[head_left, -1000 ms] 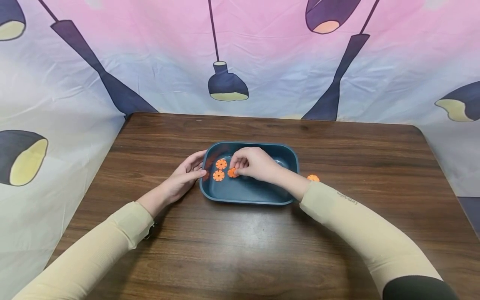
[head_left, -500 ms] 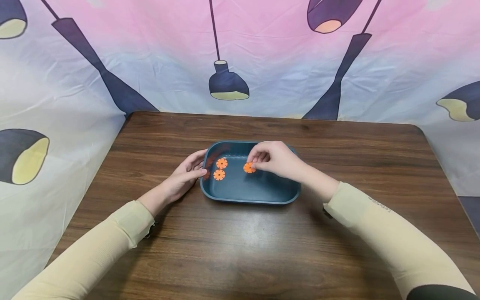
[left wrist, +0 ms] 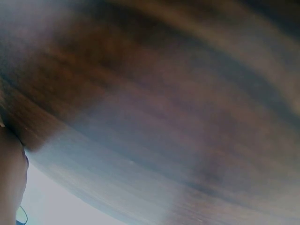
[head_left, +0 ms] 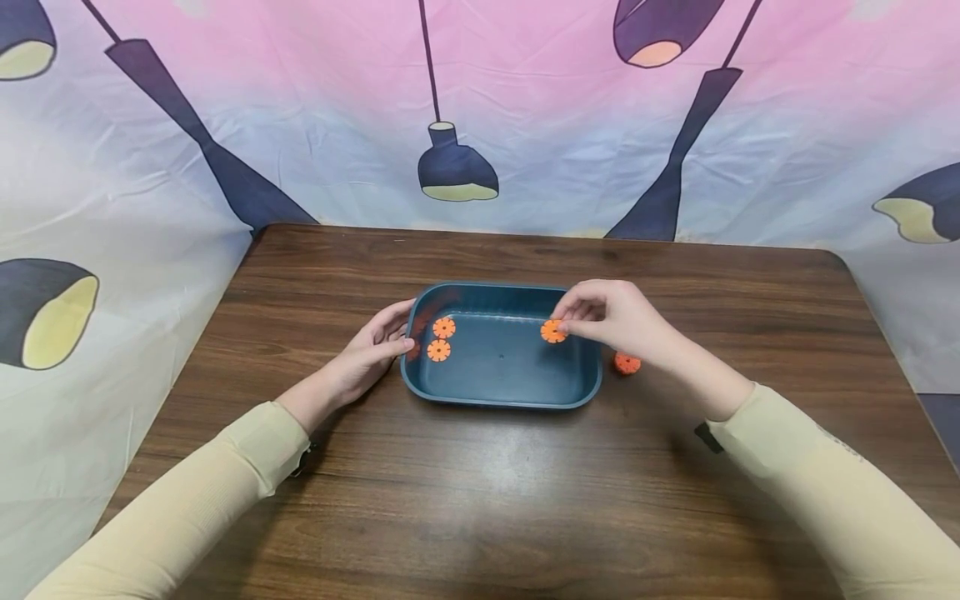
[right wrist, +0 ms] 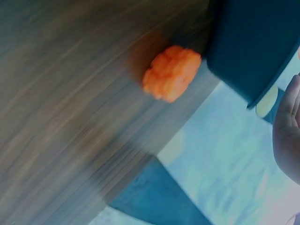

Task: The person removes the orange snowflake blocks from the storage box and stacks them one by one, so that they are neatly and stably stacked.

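In the head view my left hand (head_left: 367, 354) grips the left end of a dark teal tray (head_left: 501, 406), thumb over the rim and fingers outside. Two flat orange notched discs lie inside near that end, a far disc (head_left: 444, 327) and a near disc (head_left: 438, 350). My right hand (head_left: 618, 317) pinches another orange notched disc (head_left: 553, 332) between thumb and fingers, over the tray's right end. Just right of the tray, a stack of orange discs (head_left: 627, 363) sits on the table. The right wrist view shows this stack (right wrist: 171, 74) beside the tray's wall (right wrist: 253, 42).
The brown wood-grain table (head_left: 480, 500) carries the tray. A hanging cloth (head_left: 570, 150) printed with lamps stands behind its far edge. The left wrist view holds mostly blurred table surface (left wrist: 140, 117).
My right hand has carried the pinched disc rightward, away from the two lying discs to the tray's right end. The stack has come back into full view. My left hand stays put.
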The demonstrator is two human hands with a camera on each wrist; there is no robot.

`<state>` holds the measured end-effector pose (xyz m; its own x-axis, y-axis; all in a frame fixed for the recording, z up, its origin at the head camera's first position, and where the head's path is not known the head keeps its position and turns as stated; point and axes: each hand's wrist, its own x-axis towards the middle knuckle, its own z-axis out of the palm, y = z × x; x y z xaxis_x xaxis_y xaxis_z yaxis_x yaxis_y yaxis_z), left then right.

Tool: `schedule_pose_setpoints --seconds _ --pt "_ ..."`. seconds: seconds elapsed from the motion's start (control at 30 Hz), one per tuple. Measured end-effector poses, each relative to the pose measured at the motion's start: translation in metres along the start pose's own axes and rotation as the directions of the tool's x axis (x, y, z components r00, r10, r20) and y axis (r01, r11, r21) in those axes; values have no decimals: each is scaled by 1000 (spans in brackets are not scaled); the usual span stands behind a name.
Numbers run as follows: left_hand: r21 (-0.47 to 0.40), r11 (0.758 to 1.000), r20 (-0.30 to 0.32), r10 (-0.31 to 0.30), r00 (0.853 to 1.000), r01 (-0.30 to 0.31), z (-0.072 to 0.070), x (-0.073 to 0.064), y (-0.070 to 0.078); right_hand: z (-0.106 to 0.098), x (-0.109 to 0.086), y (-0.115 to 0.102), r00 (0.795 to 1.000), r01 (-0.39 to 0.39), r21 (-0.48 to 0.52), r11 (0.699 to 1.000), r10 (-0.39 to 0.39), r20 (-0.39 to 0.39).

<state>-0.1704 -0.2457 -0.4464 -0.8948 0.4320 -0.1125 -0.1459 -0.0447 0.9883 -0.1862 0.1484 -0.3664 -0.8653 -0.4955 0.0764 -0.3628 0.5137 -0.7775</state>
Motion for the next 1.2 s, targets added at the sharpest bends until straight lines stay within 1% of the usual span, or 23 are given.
schedule_pose_setpoints --seconds 0.23,0.37,0.5,0.7,0.9,1.07,1.2 --pt "10 1000 0 0 1000 0 0 0 -1 -20 -21 7 996 -79 12 997 79 -47" --pt "12 1000 -1 -5 1000 5 1 0 -1 -30 -32 13 992 -102 14 995 103 -75" --pt "13 1000 -5 -4 1000 4 1 -1 -1 -37 -40 23 987 -137 6 991 136 -89" --pt "20 1000 -4 -3 1000 3 0 -1 -3 -40 -50 37 978 -189 -13 982 187 -87" --pt "19 1000 -4 -6 1000 6 0 -1 -3 -42 -56 49 969 -237 -5 971 236 -78" --pt "17 1000 -1 -11 1000 11 0 -1 -1 -42 -59 59 960 -276 30 961 277 -46" --pt "18 1000 -5 -14 1000 15 0 -2 0 -41 -60 65 957 -290 60 955 291 -16"
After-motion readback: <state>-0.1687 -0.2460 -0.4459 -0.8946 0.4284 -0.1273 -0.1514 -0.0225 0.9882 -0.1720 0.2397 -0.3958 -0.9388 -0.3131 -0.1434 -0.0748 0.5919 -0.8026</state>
